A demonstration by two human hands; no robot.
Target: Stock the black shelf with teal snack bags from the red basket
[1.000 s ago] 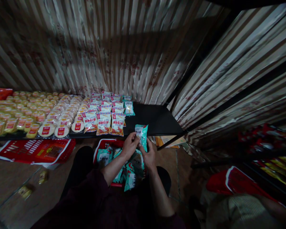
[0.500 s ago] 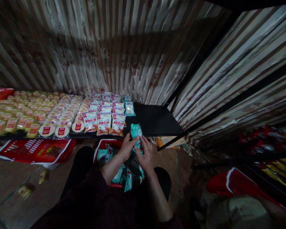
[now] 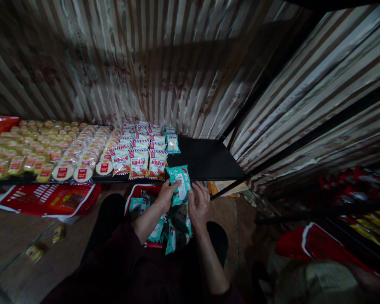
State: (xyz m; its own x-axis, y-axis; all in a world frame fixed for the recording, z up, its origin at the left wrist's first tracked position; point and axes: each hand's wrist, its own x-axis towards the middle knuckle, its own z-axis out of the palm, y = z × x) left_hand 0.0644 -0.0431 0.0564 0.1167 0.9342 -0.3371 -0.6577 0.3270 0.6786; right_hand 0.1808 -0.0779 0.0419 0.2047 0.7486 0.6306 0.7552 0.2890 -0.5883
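A teal snack bag (image 3: 179, 185) is gripped by my left hand (image 3: 166, 195), its thumb lying across the front. Beside the bag's right edge is my right hand (image 3: 199, 204), fingers apart and curved; whether a fingertip touches the bag is hard to tell. Below both hands stands a red basket (image 3: 131, 191) between my knees, holding several more teal bags (image 3: 139, 206). On the black shelf (image 3: 209, 158) ahead, a short column of teal bags (image 3: 172, 143) stands to the right of rows of white-and-orange snack bags (image 3: 139, 162).
Round packaged cakes (image 3: 62, 172) and small yellow packets (image 3: 15, 164) fill the shelf's left part. A red basket (image 3: 91, 196) lies under the shelf at left. Two packets (image 3: 34, 252) are on the floor. At right are a black rack post (image 3: 262, 166) and another red basket (image 3: 291, 242).
The teal bag has turned so its broad printed face shows. My right hand has come off its front and moved slightly right and down, while my left hand keeps hold.
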